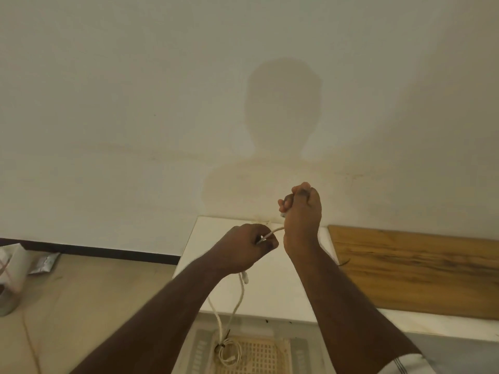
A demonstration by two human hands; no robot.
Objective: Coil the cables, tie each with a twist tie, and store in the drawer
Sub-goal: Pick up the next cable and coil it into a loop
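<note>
A white cable [240, 292] runs between both hands above the white cabinet top [272, 287]. My left hand [244, 249] pinches it where a short stretch crosses to my right hand [302, 211], which is raised higher with its fingers curled round the cable's end. Two strands hang from my left hand down past the cabinet's front edge. Below, in the open drawer [272, 354] with a woven base, lies a coiled white cable [229, 352] bound by a dark twist tie [224, 344].
A wooden board [415, 268] lies on the white surface to the right, against the plain wall. On the floor at the left stand a white bag [12, 268] and a silver packet [44, 263]. A thin cord [29, 338] trails over the floor.
</note>
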